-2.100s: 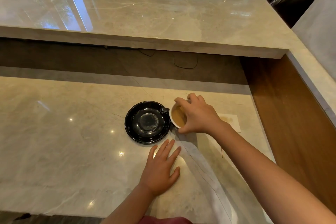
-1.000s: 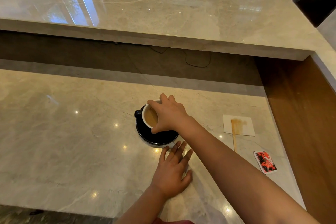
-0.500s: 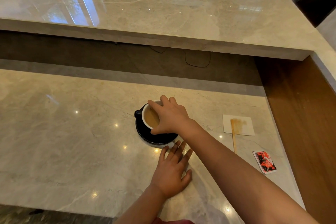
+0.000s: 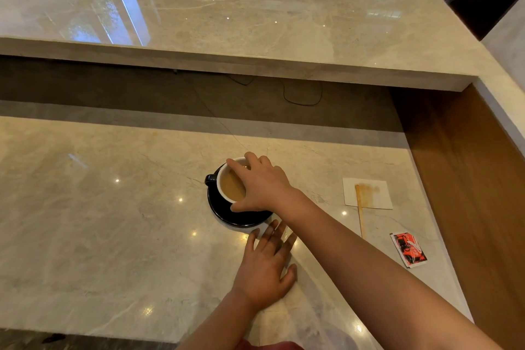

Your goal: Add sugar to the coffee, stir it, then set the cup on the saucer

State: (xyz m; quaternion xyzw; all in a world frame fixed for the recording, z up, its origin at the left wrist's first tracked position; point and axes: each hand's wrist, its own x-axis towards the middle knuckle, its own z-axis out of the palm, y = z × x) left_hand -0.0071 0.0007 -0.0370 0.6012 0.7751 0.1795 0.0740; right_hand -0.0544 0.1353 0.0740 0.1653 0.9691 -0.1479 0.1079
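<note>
Counter (image 4: 99, 236): pale marble, glossy. I saw everything laid on its lower level, with a raised marble ledge (image 4: 255, 23) behind.
Right hand (image 4: 262, 186): I saw it reach across from the right and clasp the cup from above, fingers over the far rim, thumb on the near side.
Left hand (image 4: 264, 267): lay flat on the counter, palm down, fingers spread and gripping nothing; fingertips just beside the saucer's near edge. I couldn't tell if they touched it.
Saucer (image 4: 227, 212): black, on the counter, mid-frame, partly hidden by the right hand.
Cup (image 4: 224, 190): white inside, dark outside, sat on the saucer. Handle pointed left. Light brown coffee (image 4: 231, 186) inside.
Napkin (image 4: 380, 193): white square, brown stain, well right of the saucer.
Stirrer (image 4: 360, 213): thin wooden stick, its far end on the napkin, its near end on the counter.
Sugar packet (image 4: 409, 248): red and white, near the right edge. I couldn't tell whether it was torn.
</note>
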